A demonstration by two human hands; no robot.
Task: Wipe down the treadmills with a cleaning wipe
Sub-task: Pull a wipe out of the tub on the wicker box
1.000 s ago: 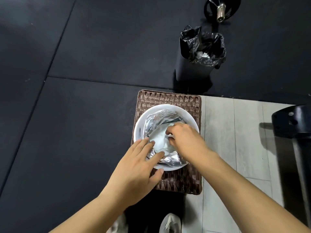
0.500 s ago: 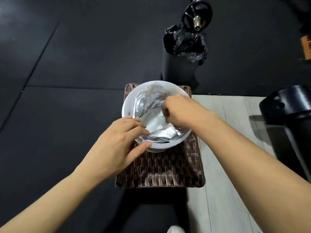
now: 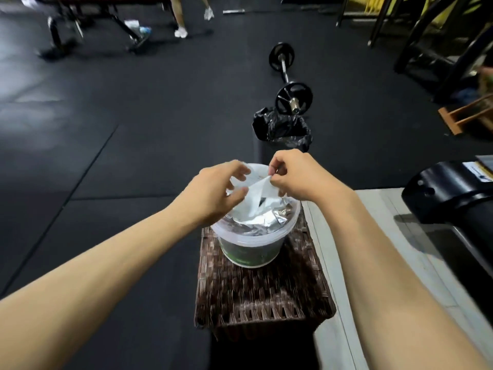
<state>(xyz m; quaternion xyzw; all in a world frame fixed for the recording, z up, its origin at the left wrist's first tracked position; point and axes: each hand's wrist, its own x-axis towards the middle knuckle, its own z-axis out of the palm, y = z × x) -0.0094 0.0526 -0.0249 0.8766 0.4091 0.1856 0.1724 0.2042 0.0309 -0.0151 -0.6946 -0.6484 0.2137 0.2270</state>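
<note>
Both hands met over the tub (image 3: 250, 244), which sat on a wicker stand (image 3: 262, 295) w/ foil liner (image 3: 266, 218) open. Right hand (image 3: 296, 177) pinched the wipe (image 3: 256, 194) at its top corner, prob. to draw it up out of the foil. Left hand (image 3: 213, 193) gripped the wipe's lower part, likely to steady it or tear it free. Wipe was half out, bottom end inside the tub. Treadmill (image 3: 448, 193) stood nearby at right, not yet wiped. Lined bin (image 3: 282, 129) beyond.
</note>
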